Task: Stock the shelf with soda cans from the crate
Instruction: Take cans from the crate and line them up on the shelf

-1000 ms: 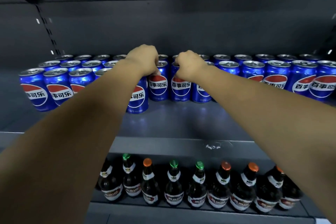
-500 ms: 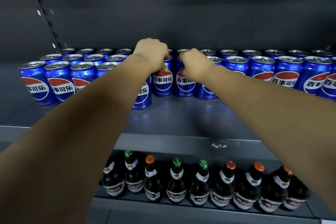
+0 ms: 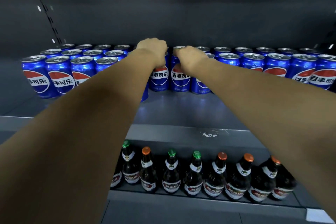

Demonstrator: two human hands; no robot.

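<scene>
Left grip (image 3: pixel 153 53) is clenched over the top rim of one soda can (image 3: pixel 159 78), fingers curled down past the lid. Right grip (image 3: pixel 190 58) is closed the same way on the neighbouring can (image 3: pixel 180 79), knuckles toward the camera (fingertips are hidden behind the cans, so I can't tell how deep the hold goes). Both cans stand upright on the shelf (image 3: pixel 181 112), side by side and just about touching, in the middle between the left block of cans (image 3: pixel 58 76) and the right block (image 3: pixel 276 63). The crate is not in view. Handling, my read: sealed full cans, fairly heavy for their size, with rigid walls. Painted aluminium is slick and dents if squeezed hard or knocked. A top-rim hold is fine for sliding and nudging into line; for a lift, wrapping the mid-body is safer. Bases should slide easily on the smooth metal shelf, so a push likely shunts the neighbours too. The front strip of the shelf is not yet filled, so I'd judge stocking partway done. Dark bottles (image 3: pixel 194 174) with green and orange caps sit on the lower shelf (image 3: pixel 200 203), not part of this job.
</scene>
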